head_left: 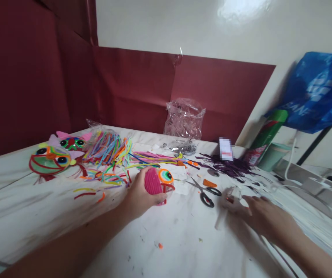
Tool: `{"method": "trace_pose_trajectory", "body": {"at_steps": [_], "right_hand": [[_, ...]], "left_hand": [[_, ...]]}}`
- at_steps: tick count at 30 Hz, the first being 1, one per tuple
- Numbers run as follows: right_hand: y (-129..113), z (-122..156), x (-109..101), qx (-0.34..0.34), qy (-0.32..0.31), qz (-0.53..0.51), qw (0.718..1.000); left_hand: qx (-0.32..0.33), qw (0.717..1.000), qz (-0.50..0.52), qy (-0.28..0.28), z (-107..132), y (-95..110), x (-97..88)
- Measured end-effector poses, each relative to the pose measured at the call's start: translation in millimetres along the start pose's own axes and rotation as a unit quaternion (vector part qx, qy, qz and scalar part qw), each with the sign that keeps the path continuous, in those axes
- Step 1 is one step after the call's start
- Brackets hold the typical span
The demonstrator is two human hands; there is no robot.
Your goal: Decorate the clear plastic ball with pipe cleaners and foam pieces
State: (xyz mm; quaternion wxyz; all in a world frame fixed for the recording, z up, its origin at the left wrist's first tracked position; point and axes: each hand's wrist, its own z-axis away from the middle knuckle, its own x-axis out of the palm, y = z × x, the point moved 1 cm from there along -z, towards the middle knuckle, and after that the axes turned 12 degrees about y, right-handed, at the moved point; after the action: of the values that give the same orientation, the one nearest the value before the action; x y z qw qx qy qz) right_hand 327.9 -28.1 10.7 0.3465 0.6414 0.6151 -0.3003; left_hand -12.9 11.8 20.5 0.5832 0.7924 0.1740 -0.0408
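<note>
My left hand is closed around a small bright pink craft piece wrapped in fuzzy stems. An orange-ringed eye with a green middle faces right on it, over a clear part edged in red. At the right, my right hand is closed at a whitish, see-through tool that looks like a glue gun; blur hides its exact outline. Between the hands lie open scissors with black handles and an orange fuzzy piece.
Two finished-looking animal faces stand at the left. Colourful pipe cleaners are heaped behind my left hand, dark purple ones at the back right. A clear plastic bag leans on the red backing. A green cup and power strip are at right.
</note>
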Motion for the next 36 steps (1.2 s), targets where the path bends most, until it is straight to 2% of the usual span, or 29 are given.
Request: {"method": "trace_pose_trajectory", "body": {"at_steps": [2,3,6,8,10,15,19,22,29,36], "right_hand": [[-37.1,-0.1,-23.6,-0.068,0.091,-0.079,0.990],[-59.5,0.5,-34.1,-0.116,0.122,-0.155,0.973],[-123.1,2.4,-53.4,-0.215,0.154,-0.309,0.914],[-151.3,2.0,-54.8,-0.240,0.150,-0.345,0.895],[-165.3,0.4,-50.2,-0.243,0.154,-0.359,0.888],[-170.4,0.2,-36.1,-0.245,0.165,-0.369,0.881],[-171.6,3.3,-31.7,-0.211,0.148,-0.429,0.866],[-172.8,4.1,-28.9,-0.211,0.146,-0.443,0.859],[-173.6,3.9,-24.2,-0.216,0.157,-0.442,0.856],[-174.2,2.2,-24.6,-0.211,0.157,-0.445,0.856]], "left_hand": [[0.003,1.000,0.011,0.000,2.9,4.2,0.2],[0.004,1.000,0.016,0.001,4.2,5.8,0.4],[0.017,0.999,0.029,0.005,7.7,7.8,0.7],[0.036,0.999,0.034,0.009,9.2,7.5,0.6],[0.059,0.998,0.033,0.016,10.1,6.4,0.2],[0.117,0.993,0.013,0.030,12.2,4.3,0.0],[0.100,0.995,0.016,0.020,12.8,4.1,-0.2],[0.108,0.994,0.011,0.028,12.0,4.5,-0.6],[0.172,0.983,-0.042,0.045,11.7,3.3,-0.7],[0.204,0.975,-0.066,0.057,9.1,-0.7,0.7]]}}
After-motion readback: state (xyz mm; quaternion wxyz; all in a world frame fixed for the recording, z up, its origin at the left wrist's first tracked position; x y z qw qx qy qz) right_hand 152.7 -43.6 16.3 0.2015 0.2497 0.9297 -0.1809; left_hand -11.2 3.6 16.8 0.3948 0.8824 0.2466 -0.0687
